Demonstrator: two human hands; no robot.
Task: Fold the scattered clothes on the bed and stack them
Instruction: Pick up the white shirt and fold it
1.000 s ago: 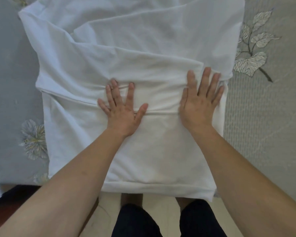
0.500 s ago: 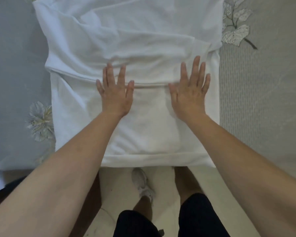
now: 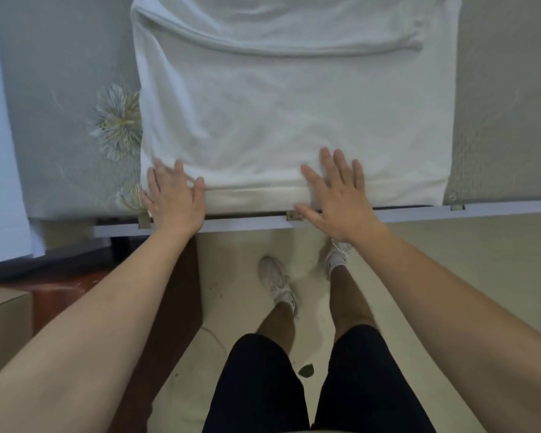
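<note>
One white garment (image 3: 294, 120) on bed (image 3: 60, 89) — left hand (image 3: 174, 201), right hand (image 3: 338, 198) touching hem.

White sneakers (image 3: 278, 281) on pale floor (image 3: 469, 276); cardboard box (image 3: 5, 326) at left.

- The white garment (image 3: 294, 120) runs off the top edge, so its kind cannot be told.
- The left hand (image 3: 172, 198) and right hand (image 3: 338, 198) cover parts of its near hem (their fingertips are blurred).
- The flower print (image 3: 116, 123) lies partly under the garment's left side.
- A cardboard box (image 3: 3, 323) is cut by the left edge.
- A dark scrap (image 3: 306, 370) is too small to identify.
</note>
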